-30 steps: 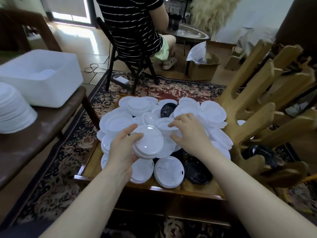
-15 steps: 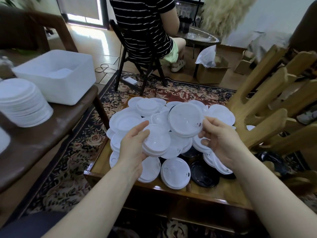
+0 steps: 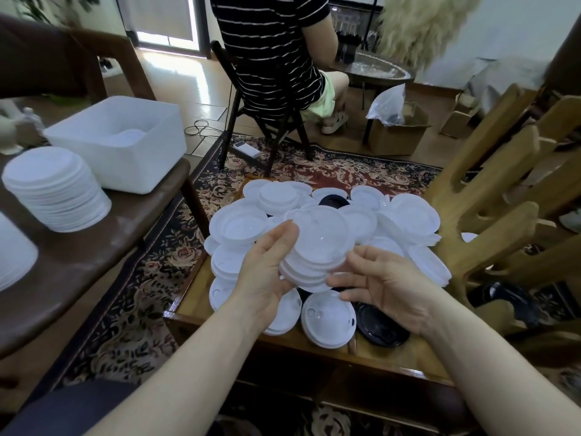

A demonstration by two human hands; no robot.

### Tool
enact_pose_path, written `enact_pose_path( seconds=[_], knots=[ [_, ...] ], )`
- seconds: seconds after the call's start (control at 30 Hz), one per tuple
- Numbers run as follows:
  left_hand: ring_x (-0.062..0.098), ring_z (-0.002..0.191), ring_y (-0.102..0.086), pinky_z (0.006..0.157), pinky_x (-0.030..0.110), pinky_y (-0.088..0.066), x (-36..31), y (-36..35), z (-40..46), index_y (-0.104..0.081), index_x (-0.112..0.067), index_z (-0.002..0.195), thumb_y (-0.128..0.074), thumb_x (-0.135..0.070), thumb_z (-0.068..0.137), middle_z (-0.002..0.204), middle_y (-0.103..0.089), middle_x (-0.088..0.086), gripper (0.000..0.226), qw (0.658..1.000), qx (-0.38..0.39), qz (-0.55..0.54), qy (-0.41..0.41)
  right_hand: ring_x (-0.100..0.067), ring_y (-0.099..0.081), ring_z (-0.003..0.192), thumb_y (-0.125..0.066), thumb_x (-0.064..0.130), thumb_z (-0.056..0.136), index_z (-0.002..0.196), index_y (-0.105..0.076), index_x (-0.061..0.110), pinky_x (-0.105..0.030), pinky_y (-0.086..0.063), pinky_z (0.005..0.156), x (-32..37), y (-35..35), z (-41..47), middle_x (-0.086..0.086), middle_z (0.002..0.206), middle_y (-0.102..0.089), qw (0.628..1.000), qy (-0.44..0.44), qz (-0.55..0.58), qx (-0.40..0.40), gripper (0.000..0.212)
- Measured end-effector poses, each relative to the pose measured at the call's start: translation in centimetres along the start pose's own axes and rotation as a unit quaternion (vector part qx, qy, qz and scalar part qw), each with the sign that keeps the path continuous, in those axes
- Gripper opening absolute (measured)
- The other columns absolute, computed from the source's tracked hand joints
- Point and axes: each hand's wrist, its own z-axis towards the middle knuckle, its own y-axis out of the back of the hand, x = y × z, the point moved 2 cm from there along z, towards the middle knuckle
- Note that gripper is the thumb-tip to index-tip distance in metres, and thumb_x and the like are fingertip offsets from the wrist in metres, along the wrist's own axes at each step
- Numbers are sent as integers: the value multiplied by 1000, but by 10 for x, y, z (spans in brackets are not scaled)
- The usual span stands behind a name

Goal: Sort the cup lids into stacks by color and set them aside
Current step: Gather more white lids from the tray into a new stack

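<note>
The left hand [image 3: 267,278] grips a small stack of white lids [image 3: 314,256], thumb curled over the near rim and fingers under the far side, holding it tilted just above the heap of loose lids [image 3: 393,221] on the low wooden desk [image 3: 314,350]. Half a second ago the right hand [image 3: 390,287] was carrying a single white lid toward that stack; now the lid sits on top of it and the right hand has let go, its fingers loosely spread and holding nothing, fingertips [image 3: 338,281] just beside the stack's lower rim. So the held stack has grown by one, and the white sorting advances. Much remains: the heap is mostly white lids, with a few black lids [image 3: 380,322] showing at its near edge and one further back. A tall finished stack of white lids [image 3: 56,190] stands on the brown side desk [image 3: 103,247] to the left, beside a white plastic tub [image 3: 125,143]. In my judgement the freed right hand is placed to fetch another white lid, while the black ones still await a stack of their own.
</note>
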Motion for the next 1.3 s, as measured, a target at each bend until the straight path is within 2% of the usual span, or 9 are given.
enact_pose_path(
  seconds=[0.17,0.27,0.33,0.5,0.73,0.83,1.0,1.17,1.3],
  knots=[
    [21,102,-70,75,37,-58,-2,7,5,-71,-28,107,-73,-12,84,115,-73,1,27,999,-2,47,7,-8,-67,89,-74,31,84,113,-59,18,-19,-49,63,0,11,-5,2,112,-68,932,44,-358,-26,36],
    [22,100,-70,82,42,-57,0,6,6,-71,-26,106,-72,-13,85,109,-76,2,25,993,33,102,47,18,-41,118,-81,40,69,141,-35,41,-5,-42,86,7,12,-10,28,137,-42,897,131,-422,2,86],
    [22,98,-71,92,45,-55,2,4,3,-71,-25,109,-72,-14,85,105,-77,1,27,988,56,133,62,24,-23,130,-83,30,74,148,-17,48,2,-31,93,8,10,-15,36,147,-23,888,148,-431,63,101],
    [24,101,-70,87,42,-54,1,0,-1,-72,-22,114,-72,-19,87,113,-75,5,27,988,62,132,54,8,-28,138,-83,20,77,145,-33,42,-14,-29,110,4,6,-13,24,146,-35,849,205,-481,80,86],
    [23,90,-67,81,41,-56,-1,-5,-3,-71,-12,120,-62,-35,94,109,-73,13,36,994,54,82,56,13,-38,121,-81,53,59,127,-42,47,-12,-37,90,0,-2,-4,23,130,-42,868,239,-427,-83,78],
    [17,78,-68,65,32,-57,1,-8,-5,-72,-12,114,-56,-34,98,97,-71,5,31,994,69,60,56,16,-39,117,-83,53,62,123,-39,51,-14,-37,88,-9,-12,-4,25,126,-40,865,247,-426,-98,76],
    [15,81,-69,63,27,-57,2,-8,-5,-70,-14,118,-56,-19,97,97,-74,2,26,993,101,52,32,28,-36,104,-81,53,64,121,-35,46,-15,-37,83,-10,-16,-5,23,124,-38,864,226,-430,-129,74],
    [10,77,-70,60,23,-57,4,-10,-5,-62,-20,129,-60,-12,95,95,-75,-3,34,995,98,26,20,11,-39,93,-79,56,65,131,-35,32,-24,-38,85,-11,-20,-5,18,124,-34,850,195,-456,-177,82],
    [11,83,-67,60,22,-56,5,-12,-5,-61,-15,133,-65,-7,90,100,-71,-2,43,994,98,38,0,1,-44,102,-76,63,63,128,-35,31,-26,-41,78,-14,-22,-4,16,121,-33,830,195,-488,-185,84]
  ],
)
